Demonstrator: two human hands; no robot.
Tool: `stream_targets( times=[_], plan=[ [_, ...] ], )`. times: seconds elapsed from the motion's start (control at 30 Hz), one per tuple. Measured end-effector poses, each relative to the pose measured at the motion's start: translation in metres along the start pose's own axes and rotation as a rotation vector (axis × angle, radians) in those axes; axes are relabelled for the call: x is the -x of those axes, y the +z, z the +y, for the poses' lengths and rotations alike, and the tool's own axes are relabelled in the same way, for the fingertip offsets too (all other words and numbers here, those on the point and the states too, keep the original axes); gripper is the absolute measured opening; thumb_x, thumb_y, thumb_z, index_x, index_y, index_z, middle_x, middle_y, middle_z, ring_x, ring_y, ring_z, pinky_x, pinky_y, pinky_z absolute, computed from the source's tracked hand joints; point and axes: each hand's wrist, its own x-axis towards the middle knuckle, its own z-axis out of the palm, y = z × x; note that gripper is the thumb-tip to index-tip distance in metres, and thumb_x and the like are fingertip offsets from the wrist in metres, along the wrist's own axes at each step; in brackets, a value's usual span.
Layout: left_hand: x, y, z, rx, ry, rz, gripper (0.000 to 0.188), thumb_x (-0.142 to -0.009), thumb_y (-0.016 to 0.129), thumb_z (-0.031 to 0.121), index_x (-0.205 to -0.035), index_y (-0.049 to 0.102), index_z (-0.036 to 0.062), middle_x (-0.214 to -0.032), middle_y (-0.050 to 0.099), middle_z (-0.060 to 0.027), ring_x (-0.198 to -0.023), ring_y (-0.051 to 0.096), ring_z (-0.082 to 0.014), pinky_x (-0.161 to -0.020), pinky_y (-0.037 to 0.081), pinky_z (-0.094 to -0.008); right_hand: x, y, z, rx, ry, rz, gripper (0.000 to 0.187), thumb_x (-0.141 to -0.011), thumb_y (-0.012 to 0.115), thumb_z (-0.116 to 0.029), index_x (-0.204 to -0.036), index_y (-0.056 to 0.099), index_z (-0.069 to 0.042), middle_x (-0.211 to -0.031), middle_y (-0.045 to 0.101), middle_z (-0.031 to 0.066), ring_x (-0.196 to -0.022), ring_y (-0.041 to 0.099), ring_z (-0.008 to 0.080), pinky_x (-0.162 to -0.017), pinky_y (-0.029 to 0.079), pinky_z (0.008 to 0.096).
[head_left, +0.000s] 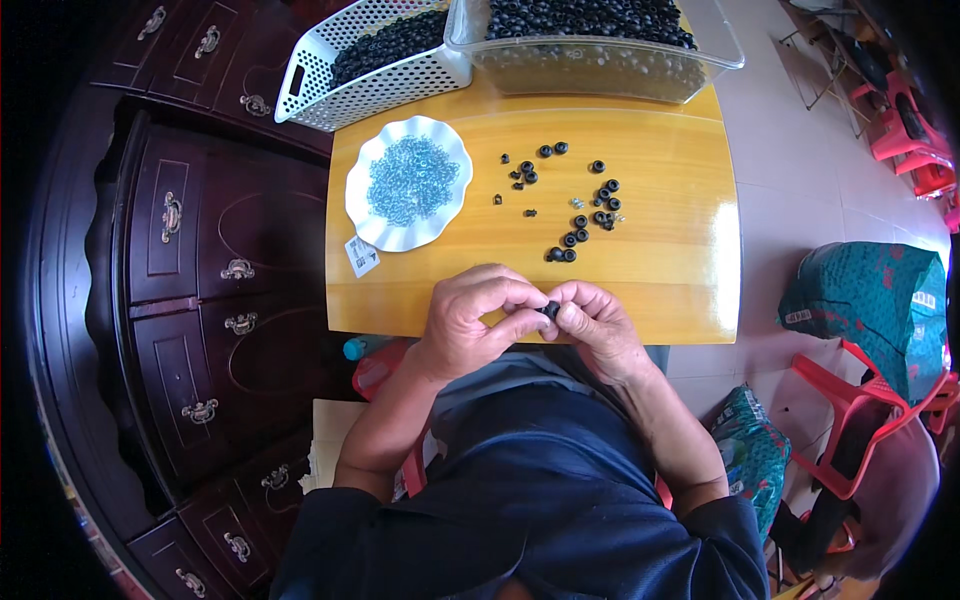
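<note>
Near the table's front edge my two hands meet over a small round black plastic piece (550, 310). Thumb and index finger of my left hand (478, 312) pinch it from one side. My right hand (597, 327) grips it from the other side, its thumb pressed against it. The fingers hide much of the piece. Beyond my hands lie several loose black round hollow pieces (582, 236) and a few smaller black parts (530, 213). Tiny metal springs (577, 203) lie among them. A white scalloped dish (358, 185) full of small springs (412, 182) stands at the left.
At the table's (680, 260) far edge stand a white perforated basket (400, 100) and a clear plastic bin (600, 80), both filled with black pieces. A dark wooden cabinet (170, 300) flanks the left. Teal bags (865, 300) and a red stool (830, 430) stand at the right, near another person (895, 480).
</note>
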Motion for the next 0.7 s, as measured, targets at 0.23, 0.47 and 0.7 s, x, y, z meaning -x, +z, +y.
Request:
stream_targets(
  times=[0.23,0.47,0.7],
  plan=[
    [-0.0001,0.0020,-0.0009,0.017,-0.026,0.004,0.021,-0.072,0.085,-0.004,-0.086,0.070,0.0014,-0.082,0.069,-0.0076,-0.073,0.066,-0.0180,-0.067,0.051,-0.0287,0.0006,0.0003,-0.0003,-0.002,0.015,0.016,0.022,-0.097,0.071,-0.022,-0.109,0.068,-0.003,-0.092,0.068,0.0021,-0.083,0.061,0.0101,-0.081,0.049,0.0255],
    [0.0004,0.0010,-0.0057,0.071,0.006,-0.009,0.022,-0.074,0.085,-0.003,-0.089,0.070,0.0026,-0.083,0.068,-0.0064,-0.069,0.063,-0.0159,-0.063,0.051,-0.0277,0.0014,-0.0016,0.0006,-0.034,0.026,0.013,0.022,-0.096,0.072,-0.020,-0.108,0.069,-0.002,-0.092,0.070,0.0041,-0.083,0.063,0.0119,-0.081,0.051,0.0264],
    [0.0027,-0.0036,-0.0003,0.419,-0.262,-0.161,0.027,-0.075,0.085,-0.002,-0.098,0.073,0.0013,-0.083,0.066,-0.0026,-0.073,0.061,-0.0100,-0.066,0.049,-0.0257,0.0003,-0.0021,-0.0016,0.034,0.006,-0.086,0.030,-0.092,0.076,-0.032,-0.101,0.071,-0.003,-0.091,0.072,0.0040,-0.081,0.064,0.0113,-0.077,0.051,0.0276]
  ],
)
